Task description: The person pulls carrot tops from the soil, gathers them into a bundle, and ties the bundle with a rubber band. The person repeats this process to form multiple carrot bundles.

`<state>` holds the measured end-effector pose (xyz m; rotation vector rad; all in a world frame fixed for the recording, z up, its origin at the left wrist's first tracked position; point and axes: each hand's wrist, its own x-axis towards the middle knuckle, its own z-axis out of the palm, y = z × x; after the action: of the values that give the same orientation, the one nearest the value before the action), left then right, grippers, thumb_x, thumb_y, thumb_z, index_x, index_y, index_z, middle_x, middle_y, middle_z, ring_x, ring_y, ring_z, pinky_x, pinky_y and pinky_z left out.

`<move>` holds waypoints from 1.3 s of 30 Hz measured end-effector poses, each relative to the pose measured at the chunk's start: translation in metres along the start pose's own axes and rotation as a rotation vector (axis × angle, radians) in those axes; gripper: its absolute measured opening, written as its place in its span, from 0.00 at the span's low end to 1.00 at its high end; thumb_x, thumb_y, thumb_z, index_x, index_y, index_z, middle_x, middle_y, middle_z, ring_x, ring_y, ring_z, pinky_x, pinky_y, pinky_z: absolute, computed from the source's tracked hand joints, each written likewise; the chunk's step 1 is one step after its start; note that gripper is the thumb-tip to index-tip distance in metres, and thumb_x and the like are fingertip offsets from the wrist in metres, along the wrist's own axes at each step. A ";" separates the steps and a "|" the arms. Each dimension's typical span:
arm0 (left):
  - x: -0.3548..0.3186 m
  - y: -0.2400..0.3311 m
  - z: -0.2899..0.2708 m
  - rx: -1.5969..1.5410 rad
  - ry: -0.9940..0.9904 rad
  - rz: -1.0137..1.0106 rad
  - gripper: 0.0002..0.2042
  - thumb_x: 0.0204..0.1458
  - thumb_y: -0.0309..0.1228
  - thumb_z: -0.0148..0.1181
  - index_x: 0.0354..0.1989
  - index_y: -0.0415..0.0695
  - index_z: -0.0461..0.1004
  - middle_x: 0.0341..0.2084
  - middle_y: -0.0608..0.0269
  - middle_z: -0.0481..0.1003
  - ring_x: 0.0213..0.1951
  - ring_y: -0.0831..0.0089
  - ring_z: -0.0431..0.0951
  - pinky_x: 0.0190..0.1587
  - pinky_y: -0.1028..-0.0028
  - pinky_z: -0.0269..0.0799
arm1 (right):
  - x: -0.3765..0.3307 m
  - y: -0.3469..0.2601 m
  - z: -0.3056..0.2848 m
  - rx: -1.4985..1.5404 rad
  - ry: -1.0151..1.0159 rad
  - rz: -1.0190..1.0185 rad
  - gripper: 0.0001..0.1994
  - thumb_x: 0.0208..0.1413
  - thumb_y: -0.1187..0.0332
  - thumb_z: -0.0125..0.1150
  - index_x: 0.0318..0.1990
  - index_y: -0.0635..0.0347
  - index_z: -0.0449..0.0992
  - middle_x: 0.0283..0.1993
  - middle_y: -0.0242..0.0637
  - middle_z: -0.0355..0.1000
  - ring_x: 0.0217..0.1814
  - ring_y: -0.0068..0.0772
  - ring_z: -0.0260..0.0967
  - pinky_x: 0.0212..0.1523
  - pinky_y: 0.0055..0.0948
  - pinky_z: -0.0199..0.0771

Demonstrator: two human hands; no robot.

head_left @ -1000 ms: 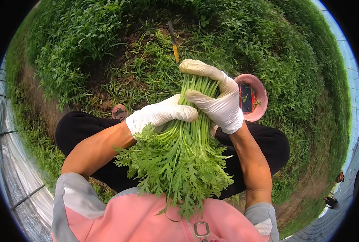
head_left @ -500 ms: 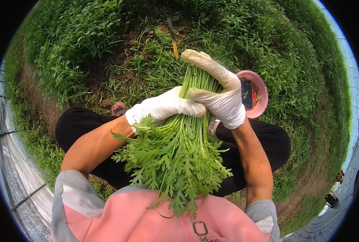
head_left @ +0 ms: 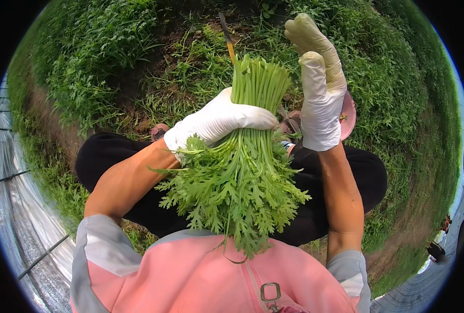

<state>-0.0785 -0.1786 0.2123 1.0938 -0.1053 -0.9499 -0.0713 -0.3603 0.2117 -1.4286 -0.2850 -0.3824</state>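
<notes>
A thick bunch of leafy greens [head_left: 242, 177] lies across my lap, its cut stems pointing away from me and its lobed leaves toward my chest. Around the stems wraps my left hand [head_left: 216, 121], in a white glove, with the thumb across the top. Apart from the bunch, to the right of the stem ends, my gloved right hand [head_left: 320, 83] is raised with the fingers extended and nothing in it. Its glove is yellowish at the fingertips.
Just beyond the stem ends, a knife [head_left: 227, 37] with a dark blade and yellow handle rests on the ground. A pink basin [head_left: 349, 117] stands at the right, partly behind my right hand. Dense green plants [head_left: 101, 57] grow ahead and on both sides; plastic sheeting [head_left: 26, 208] borders the far left.
My right hand has let go of the stems and moved up and to the right, opening. The left hand keeps its hold on the greens.
</notes>
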 end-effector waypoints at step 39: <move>0.004 -0.021 0.000 0.488 0.106 0.257 0.25 0.44 0.24 0.68 0.53 0.40 0.69 0.44 0.62 0.77 0.46 0.72 0.78 0.50 0.71 0.76 | -0.031 0.004 0.005 -0.377 -0.279 -0.038 0.52 0.36 0.63 0.83 0.70 0.60 0.58 0.73 0.44 0.56 0.74 0.41 0.55 0.71 0.37 0.56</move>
<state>-0.0888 -0.1846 0.1939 1.5350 -0.3968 -0.6451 -0.0975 -0.3525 0.1963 -1.8533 -0.4855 -0.2755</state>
